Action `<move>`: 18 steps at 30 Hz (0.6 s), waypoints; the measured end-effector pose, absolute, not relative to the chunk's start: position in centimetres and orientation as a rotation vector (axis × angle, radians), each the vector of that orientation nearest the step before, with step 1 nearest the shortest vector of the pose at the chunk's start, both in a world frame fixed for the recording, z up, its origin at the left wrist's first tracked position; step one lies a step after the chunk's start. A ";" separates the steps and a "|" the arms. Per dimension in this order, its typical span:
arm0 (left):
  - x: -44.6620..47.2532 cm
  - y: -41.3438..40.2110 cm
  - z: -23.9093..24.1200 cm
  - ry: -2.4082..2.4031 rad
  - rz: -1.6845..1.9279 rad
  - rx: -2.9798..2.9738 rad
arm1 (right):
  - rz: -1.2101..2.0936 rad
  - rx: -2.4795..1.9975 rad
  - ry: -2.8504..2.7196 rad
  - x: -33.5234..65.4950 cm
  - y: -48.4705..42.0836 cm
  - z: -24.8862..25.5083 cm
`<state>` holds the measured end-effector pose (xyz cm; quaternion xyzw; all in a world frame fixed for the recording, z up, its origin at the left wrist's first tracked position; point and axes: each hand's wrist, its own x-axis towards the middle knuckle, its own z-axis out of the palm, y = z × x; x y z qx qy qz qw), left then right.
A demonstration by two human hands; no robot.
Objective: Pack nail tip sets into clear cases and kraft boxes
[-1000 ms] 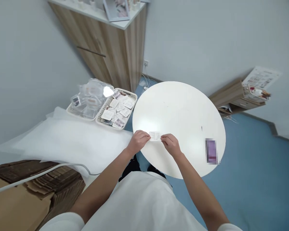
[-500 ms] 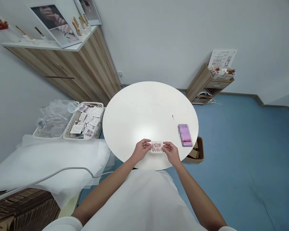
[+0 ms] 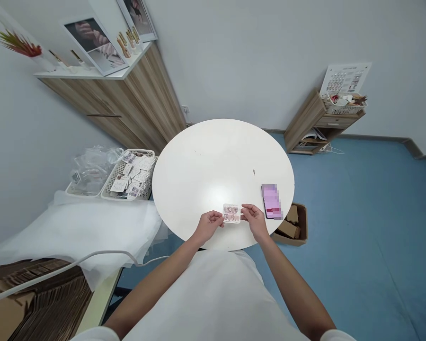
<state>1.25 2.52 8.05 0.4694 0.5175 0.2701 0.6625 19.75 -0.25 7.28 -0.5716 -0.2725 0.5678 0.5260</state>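
Note:
Between my hands is a small white card of press-on nails (image 3: 231, 213), with two rows of pinkish and patterned nails facing up. My left hand (image 3: 210, 224) pinches its lower left edge between thumb and fingers. At the right edge, my right hand (image 3: 254, 219) has thumb and fingertips closed on the card. It is held just over the near part of a round white table (image 3: 199, 170). To the right of my right hand lies a phone (image 3: 271, 201) with a lit, blurred purple screen.
Left of the table stand a white basket of cards (image 3: 152, 163) and a basket with clear plastic bags (image 3: 92, 173). White sheeting (image 3: 102, 222) covers a surface there, with a cable (image 3: 102, 252) across it. Below the table's right edge sits a cardboard box (image 3: 305, 222).
The card has tilted slightly, its left side lower. My left hand has slid down to the card's lower left edge, while my right hand stays at the right edge. The camera view has shifted a little.

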 end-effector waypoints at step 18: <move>-0.8 3.3 9.5 1.085 0.569 1.415 | 1.433 -1.380 -1.387 20.2 0.4 8.2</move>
